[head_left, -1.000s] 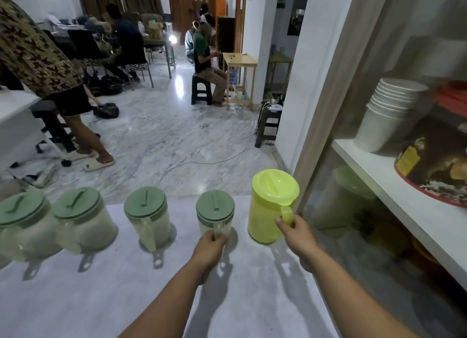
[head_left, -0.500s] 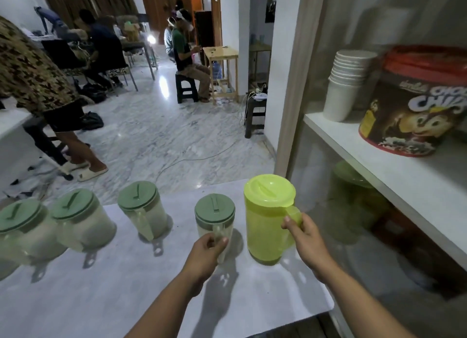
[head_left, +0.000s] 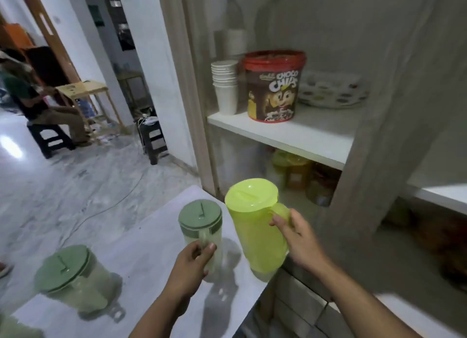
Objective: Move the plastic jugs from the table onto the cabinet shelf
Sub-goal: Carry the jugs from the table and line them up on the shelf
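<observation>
- White table [head_left: 141, 239] near us bears one more green-lidded jug [head_left: 72, 279].
- Our left hand [head_left: 192, 263] grips the green-lidded jug's [head_left: 201, 232] handle; our right hand [head_left: 297, 236] grips the yellow jug [head_left: 255, 226], both nearer than the cabinet shelf [head_left: 285, 133].
- We judge no jug shelved yet; the choco chips tub [head_left: 274, 85] sits there.

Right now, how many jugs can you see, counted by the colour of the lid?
Dark green lid: 2, one held by the left hand at, one on the table at
Lime yellow-green lid: 1, held by the right hand at
Total: 3
</observation>
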